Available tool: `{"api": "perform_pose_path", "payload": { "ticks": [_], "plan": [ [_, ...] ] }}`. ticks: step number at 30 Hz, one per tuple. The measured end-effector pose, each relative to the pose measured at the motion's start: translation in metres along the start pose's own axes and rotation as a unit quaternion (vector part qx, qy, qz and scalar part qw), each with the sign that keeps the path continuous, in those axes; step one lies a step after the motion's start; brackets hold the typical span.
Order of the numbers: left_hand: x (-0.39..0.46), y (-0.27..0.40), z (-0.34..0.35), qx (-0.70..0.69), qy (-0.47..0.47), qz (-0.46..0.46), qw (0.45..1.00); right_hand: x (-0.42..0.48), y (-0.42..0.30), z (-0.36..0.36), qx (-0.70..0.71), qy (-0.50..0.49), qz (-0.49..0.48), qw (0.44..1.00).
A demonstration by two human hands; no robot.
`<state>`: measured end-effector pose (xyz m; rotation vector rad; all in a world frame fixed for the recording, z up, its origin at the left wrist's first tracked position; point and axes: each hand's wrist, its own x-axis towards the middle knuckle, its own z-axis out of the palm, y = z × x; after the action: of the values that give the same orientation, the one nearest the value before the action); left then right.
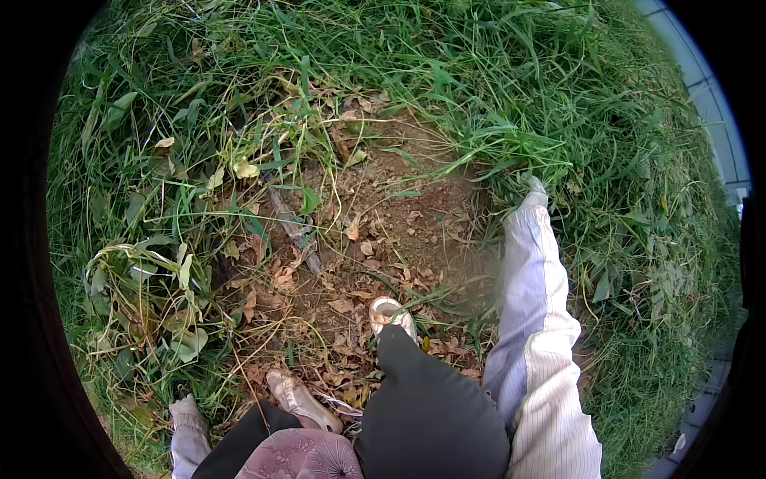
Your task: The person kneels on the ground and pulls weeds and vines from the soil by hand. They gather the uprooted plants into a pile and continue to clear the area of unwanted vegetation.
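My right hand [534,187], in a pale glove below a striped white sleeve, reaches into tall green grass [514,146] at the right edge of a bare soil patch [407,197]. Grass blades cover its fingers, so its grip is hidden. Low on the left, my left hand [183,405], also in a pale glove, is near the weeds beside a clump of wilted leafy vines [149,299]. Its fingers are partly hidden, and no held thing can be made out.
My two light shoes [302,401] stand among dry brown leaves [341,305]. A weathered stick [293,230] lies on the soil left of centre. Dense grass surrounds the patch, and grey paving [709,108] runs along the far right.
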<state>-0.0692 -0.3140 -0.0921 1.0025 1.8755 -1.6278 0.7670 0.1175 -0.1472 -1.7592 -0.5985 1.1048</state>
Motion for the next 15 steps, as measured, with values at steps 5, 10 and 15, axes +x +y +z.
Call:
{"api": "perform_pose_path", "payload": {
  "ticks": [5,10,15],
  "plan": [
    [-0.022,0.005,-0.007,-0.005,-0.023,0.004,1.000,-0.204,0.075,-0.024,-0.042,0.033,0.272,0.961],
    [-0.072,0.011,-0.054,0.013,0.074,0.082,0.994,-0.288,0.225,-0.041,-0.078,0.036,0.269,0.959],
    [-0.222,0.066,-0.185,-0.106,0.257,0.263,0.924,-0.286,0.041,0.099,-0.490,-0.136,-0.024,0.860]
  ]
}}
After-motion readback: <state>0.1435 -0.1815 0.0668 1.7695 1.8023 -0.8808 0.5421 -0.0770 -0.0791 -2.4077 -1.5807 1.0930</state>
